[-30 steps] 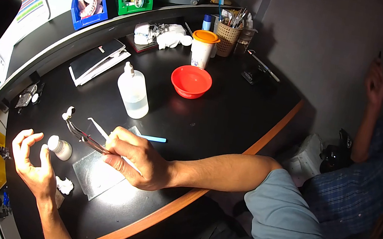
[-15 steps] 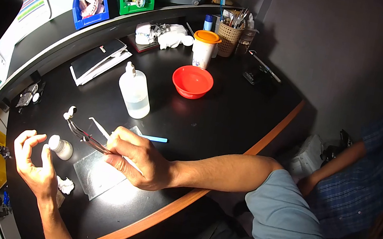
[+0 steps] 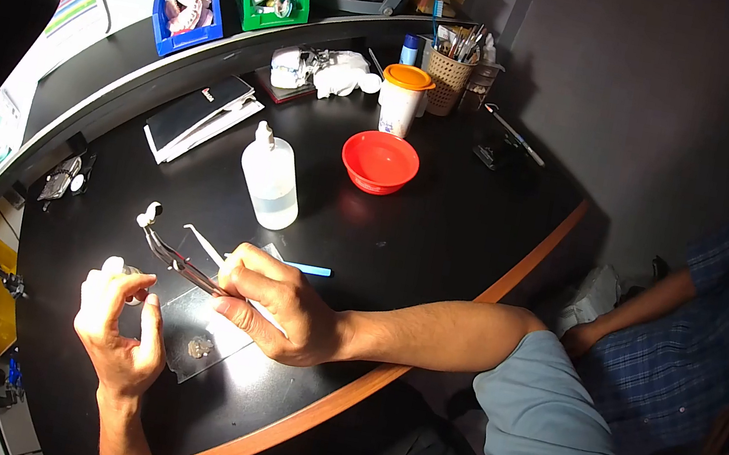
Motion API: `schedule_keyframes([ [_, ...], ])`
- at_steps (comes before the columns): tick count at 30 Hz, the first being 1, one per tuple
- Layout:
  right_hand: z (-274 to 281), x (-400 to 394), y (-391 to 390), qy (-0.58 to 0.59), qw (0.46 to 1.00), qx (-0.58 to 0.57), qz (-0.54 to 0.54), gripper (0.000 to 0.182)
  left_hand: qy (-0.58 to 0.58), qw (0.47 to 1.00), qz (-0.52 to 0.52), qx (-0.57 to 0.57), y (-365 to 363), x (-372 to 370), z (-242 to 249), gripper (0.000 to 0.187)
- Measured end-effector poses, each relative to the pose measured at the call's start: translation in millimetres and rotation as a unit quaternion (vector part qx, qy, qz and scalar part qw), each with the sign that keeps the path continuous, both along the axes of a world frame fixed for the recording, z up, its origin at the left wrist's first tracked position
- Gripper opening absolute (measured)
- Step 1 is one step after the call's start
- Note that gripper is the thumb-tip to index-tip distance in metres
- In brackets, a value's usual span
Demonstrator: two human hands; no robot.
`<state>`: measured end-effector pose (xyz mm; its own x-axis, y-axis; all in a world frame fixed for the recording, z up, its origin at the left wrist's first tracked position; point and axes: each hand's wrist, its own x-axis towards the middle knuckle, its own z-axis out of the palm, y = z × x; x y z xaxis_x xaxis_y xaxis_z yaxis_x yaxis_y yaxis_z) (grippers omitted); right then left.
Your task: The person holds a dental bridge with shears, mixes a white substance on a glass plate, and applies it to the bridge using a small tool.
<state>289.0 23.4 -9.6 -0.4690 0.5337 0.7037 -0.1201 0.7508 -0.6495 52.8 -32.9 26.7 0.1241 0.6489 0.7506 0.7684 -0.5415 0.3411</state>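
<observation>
The right hand (image 3: 278, 310) has its fingers clenched round two tools: one pair of metal forceps (image 3: 180, 266) and one pale, slim, hook-tipped instrument (image 3: 205, 245). At the far end of the forceps sits one small white piece (image 3: 151, 214), raised above the tabletop (image 3: 357, 270).

The left hand (image 3: 124, 337) has its fingers released and curved, thumb apart, near the forceps. One small jar (image 3: 140, 295) is partly hidden behind them; I cannot tell whether they touch it.

Below the right hand lies one glass plate (image 3: 216, 338) with one dull greyish-brown patch (image 3: 200, 347) showing. One blue stick (image 3: 311, 270) lies just beside its far end.

Farther back stand one clear bottle (image 3: 271, 183), one red bowl (image 3: 380, 165) and one tub (image 3: 397, 110) with an orange lid — three containers, all upright. One woven cup (image 3: 445, 85) holds several brushes, too bunched to count. Two bins, one blue (image 3: 187, 34) and one green (image 3: 270, 14), sit on the raised shelf (image 3: 103, 59). One other person (image 3: 682, 348) is at the right side, in a checked shirt.
</observation>
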Motion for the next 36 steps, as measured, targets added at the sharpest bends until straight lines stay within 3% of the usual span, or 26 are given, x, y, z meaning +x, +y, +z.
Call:
schedule_keyframes([
  [36, -1.0, -2.2, 1.2, 0.032, 0.999, 0.011, -0.003, 0.017, 0.002, 1.000, 0.024, 0.018, -1.6, -2.8, 1.2, 0.025],
])
